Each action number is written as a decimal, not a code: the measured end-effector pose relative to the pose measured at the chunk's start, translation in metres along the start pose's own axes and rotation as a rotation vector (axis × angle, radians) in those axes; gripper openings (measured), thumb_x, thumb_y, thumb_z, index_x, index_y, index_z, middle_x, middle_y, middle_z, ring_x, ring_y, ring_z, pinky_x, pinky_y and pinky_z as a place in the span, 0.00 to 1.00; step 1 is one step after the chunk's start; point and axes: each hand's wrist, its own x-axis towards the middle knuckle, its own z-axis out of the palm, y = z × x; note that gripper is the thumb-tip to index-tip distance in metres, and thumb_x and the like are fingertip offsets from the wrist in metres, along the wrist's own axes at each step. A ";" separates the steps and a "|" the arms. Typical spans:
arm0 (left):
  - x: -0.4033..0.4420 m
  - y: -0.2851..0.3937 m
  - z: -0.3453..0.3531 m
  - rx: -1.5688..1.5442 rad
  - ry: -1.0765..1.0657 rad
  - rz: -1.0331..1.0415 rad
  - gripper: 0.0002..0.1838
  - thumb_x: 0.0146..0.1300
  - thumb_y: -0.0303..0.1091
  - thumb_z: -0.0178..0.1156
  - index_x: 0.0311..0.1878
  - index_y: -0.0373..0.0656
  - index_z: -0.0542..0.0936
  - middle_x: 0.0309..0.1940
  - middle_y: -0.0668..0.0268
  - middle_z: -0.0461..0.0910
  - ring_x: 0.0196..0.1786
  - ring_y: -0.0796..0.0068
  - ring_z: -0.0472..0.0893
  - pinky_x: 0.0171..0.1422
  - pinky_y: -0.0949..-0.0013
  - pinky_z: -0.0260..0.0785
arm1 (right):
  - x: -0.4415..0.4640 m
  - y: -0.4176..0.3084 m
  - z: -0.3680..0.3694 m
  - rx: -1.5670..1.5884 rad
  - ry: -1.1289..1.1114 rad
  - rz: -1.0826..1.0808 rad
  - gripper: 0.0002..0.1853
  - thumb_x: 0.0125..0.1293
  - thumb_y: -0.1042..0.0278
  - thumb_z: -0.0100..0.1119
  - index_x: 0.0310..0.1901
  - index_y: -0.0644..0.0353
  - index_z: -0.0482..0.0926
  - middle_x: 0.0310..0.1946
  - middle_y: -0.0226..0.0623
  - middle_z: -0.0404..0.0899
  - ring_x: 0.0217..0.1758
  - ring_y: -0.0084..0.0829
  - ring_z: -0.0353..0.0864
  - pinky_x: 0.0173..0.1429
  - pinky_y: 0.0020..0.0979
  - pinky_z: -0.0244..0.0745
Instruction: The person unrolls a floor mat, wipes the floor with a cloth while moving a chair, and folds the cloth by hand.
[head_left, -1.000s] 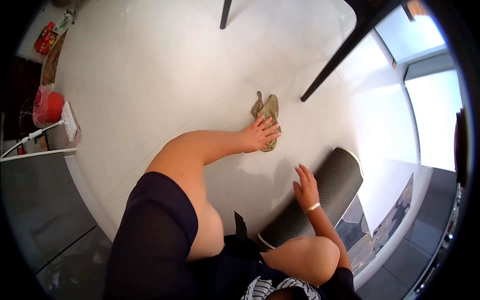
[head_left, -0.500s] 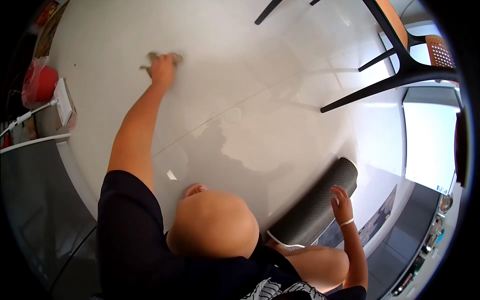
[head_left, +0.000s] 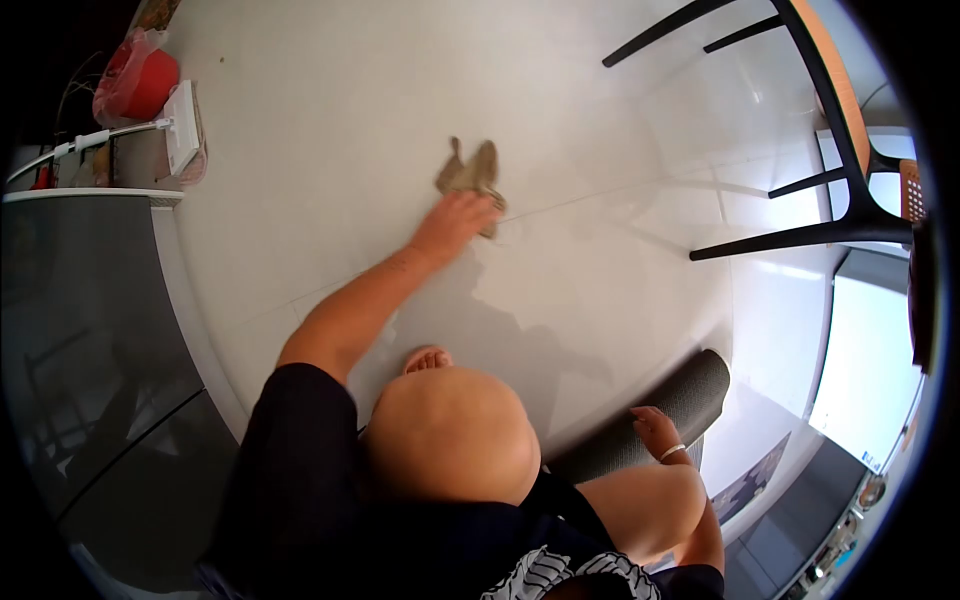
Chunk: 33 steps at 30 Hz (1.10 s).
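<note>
My left hand (head_left: 458, 224) presses a crumpled greyish-brown cleaning cloth (head_left: 468, 172) against the pale tiled floor (head_left: 330, 130), its fingers closed over the cloth's near edge. Two pointed folds of the cloth stick out beyond the fingers. At the lower right, my right hand (head_left: 657, 431), with a light band at the wrist, is beside my raised knee. It holds nothing, and its fingers are loosely bent. A rolled dark grey mat (head_left: 690, 395) lies just behind that hand; whether they touch I cannot tell.
A black-legged chair (head_left: 800, 232) stands at the right. On the left are a grey cabinet (head_left: 90, 290), a white flat mop head (head_left: 182, 128) and a red bucket (head_left: 150, 85) with plastic over it. My bare foot (head_left: 428, 359) is on the floor ahead of my knee.
My left hand has swept the cloth across the floor to the right and nearer to me. My right hand has drawn slightly left and down, its fingers more bent. The view has shifted.
</note>
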 end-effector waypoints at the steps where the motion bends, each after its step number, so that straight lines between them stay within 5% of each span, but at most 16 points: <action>1: -0.011 -0.025 -0.008 0.098 0.092 0.057 0.16 0.63 0.28 0.56 0.54 0.46 0.80 0.52 0.64 0.77 0.57 0.65 0.74 0.64 0.65 0.67 | -0.005 -0.003 0.000 0.075 0.010 -0.044 0.14 0.63 0.70 0.58 0.51 0.59 0.80 0.44 0.42 0.81 0.46 0.42 0.82 0.52 0.35 0.77; 3: -0.022 -0.058 -0.058 -0.642 0.066 -0.704 0.13 0.68 0.35 0.53 0.50 0.42 0.81 0.43 0.62 0.80 0.49 0.64 0.78 0.57 0.68 0.70 | -0.011 0.008 0.013 0.158 -0.014 0.016 0.15 0.64 0.70 0.59 0.53 0.58 0.80 0.44 0.40 0.81 0.46 0.35 0.83 0.52 0.32 0.77; 4: -0.040 -0.095 -0.069 -0.644 0.230 -0.755 0.15 0.71 0.40 0.50 0.47 0.41 0.82 0.38 0.62 0.80 0.43 0.64 0.79 0.53 0.67 0.70 | -0.014 0.015 0.021 0.233 -0.036 0.052 0.15 0.65 0.70 0.59 0.54 0.58 0.79 0.44 0.39 0.81 0.47 0.32 0.82 0.52 0.31 0.76; 5: -0.052 -0.130 -0.100 -0.476 0.062 -0.955 0.16 0.73 0.37 0.45 0.48 0.41 0.82 0.42 0.62 0.81 0.44 0.63 0.79 0.56 0.67 0.70 | -0.017 0.019 0.028 0.307 -0.064 0.086 0.16 0.66 0.70 0.59 0.55 0.57 0.79 0.45 0.38 0.82 0.47 0.29 0.82 0.53 0.29 0.76; 7: -0.094 -0.197 -0.123 0.248 0.227 -0.642 0.14 0.71 0.29 0.46 0.47 0.41 0.82 0.43 0.62 0.82 0.41 0.61 0.79 0.57 0.65 0.72 | -0.018 0.018 0.041 0.386 -0.138 0.119 0.17 0.67 0.69 0.59 0.57 0.58 0.78 0.47 0.36 0.82 0.50 0.27 0.80 0.56 0.28 0.74; 10: -0.066 -0.163 -0.179 0.321 0.341 -0.506 0.12 0.68 0.24 0.50 0.48 0.41 0.82 0.47 0.61 0.82 0.42 0.60 0.79 0.60 0.64 0.72 | -0.021 0.020 0.054 0.616 -0.230 0.235 0.18 0.69 0.66 0.59 0.59 0.59 0.76 0.50 0.35 0.81 0.54 0.26 0.78 0.57 0.28 0.73; 12: -0.045 -0.126 -0.180 0.114 0.376 -0.367 0.11 0.66 0.27 0.57 0.49 0.41 0.82 0.45 0.57 0.81 0.43 0.60 0.78 0.58 0.64 0.71 | -0.016 0.020 0.056 0.694 -0.306 0.313 0.21 0.70 0.62 0.58 0.62 0.58 0.73 0.52 0.33 0.79 0.55 0.25 0.77 0.56 0.27 0.72; 14: -0.040 -0.089 -0.158 -0.991 0.353 -0.739 0.16 0.67 0.28 0.56 0.57 0.42 0.78 0.51 0.65 0.78 0.48 0.68 0.77 0.57 0.71 0.71 | -0.015 0.013 0.052 0.642 -0.349 0.325 0.22 0.71 0.60 0.58 0.63 0.58 0.72 0.52 0.33 0.78 0.55 0.24 0.76 0.56 0.28 0.72; 16: -0.048 -0.037 -0.131 -0.294 0.040 -0.624 0.13 0.67 0.31 0.57 0.54 0.44 0.79 0.47 0.61 0.78 0.51 0.62 0.77 0.58 0.64 0.70 | -0.014 -0.002 0.043 0.586 -0.387 0.340 0.23 0.71 0.59 0.57 0.64 0.57 0.71 0.52 0.32 0.78 0.54 0.24 0.76 0.56 0.28 0.71; 17: -0.064 -0.024 -0.114 0.132 -0.008 -0.084 0.15 0.63 0.28 0.58 0.53 0.45 0.80 0.50 0.61 0.76 0.53 0.60 0.76 0.58 0.60 0.70 | -0.018 -0.011 0.042 0.649 -0.383 0.356 0.24 0.70 0.57 0.58 0.64 0.58 0.71 0.52 0.33 0.77 0.55 0.24 0.75 0.57 0.28 0.70; 21: -0.111 -0.029 -0.072 0.154 -0.104 0.070 0.20 0.53 0.27 0.60 0.51 0.51 0.81 0.53 0.65 0.77 0.52 0.63 0.75 0.57 0.62 0.71 | -0.028 -0.025 0.046 0.740 -0.367 0.420 0.26 0.69 0.56 0.60 0.64 0.58 0.71 0.53 0.34 0.77 0.58 0.25 0.74 0.58 0.29 0.69; 23: -0.121 -0.076 -0.090 0.111 -0.060 -0.060 0.17 0.56 0.28 0.59 0.50 0.50 0.81 0.49 0.62 0.78 0.50 0.61 0.76 0.56 0.62 0.71 | -0.034 -0.024 0.050 0.740 -0.363 0.443 0.26 0.69 0.56 0.60 0.64 0.58 0.70 0.54 0.35 0.77 0.58 0.25 0.74 0.59 0.29 0.69; 24: -0.128 -0.107 -0.095 -0.113 -0.087 -0.394 0.14 0.61 0.28 0.57 0.50 0.48 0.81 0.47 0.60 0.79 0.47 0.60 0.77 0.53 0.62 0.73 | -0.037 -0.024 0.053 0.744 -0.359 0.453 0.26 0.69 0.56 0.60 0.64 0.58 0.70 0.54 0.35 0.77 0.58 0.26 0.74 0.59 0.29 0.69; 26: -0.126 -0.152 -0.138 0.299 -0.079 -0.581 0.11 0.68 0.31 0.53 0.50 0.45 0.81 0.44 0.59 0.79 0.46 0.58 0.77 0.52 0.60 0.73 | -0.044 -0.023 0.057 0.760 -0.352 0.468 0.27 0.68 0.56 0.60 0.64 0.58 0.70 0.55 0.36 0.76 0.59 0.26 0.74 0.59 0.30 0.69; 28: -0.128 -0.203 -0.162 0.590 -0.118 -0.425 0.21 0.58 0.20 0.56 0.55 0.46 0.80 0.57 0.64 0.77 0.52 0.58 0.75 0.58 0.61 0.70 | -0.053 -0.024 0.063 0.785 -0.341 0.488 0.27 0.68 0.56 0.61 0.64 0.58 0.70 0.55 0.36 0.76 0.59 0.27 0.73 0.60 0.30 0.69; 33: -0.007 -0.154 -0.147 0.285 -0.112 -0.273 0.27 0.58 0.18 0.55 0.61 0.51 0.77 0.59 0.62 0.74 0.60 0.58 0.71 0.65 0.60 0.65 | -0.082 -0.030 0.078 0.842 -0.275 0.529 0.28 0.67 0.56 0.62 0.65 0.58 0.69 0.56 0.37 0.76 0.61 0.28 0.73 0.61 0.31 0.68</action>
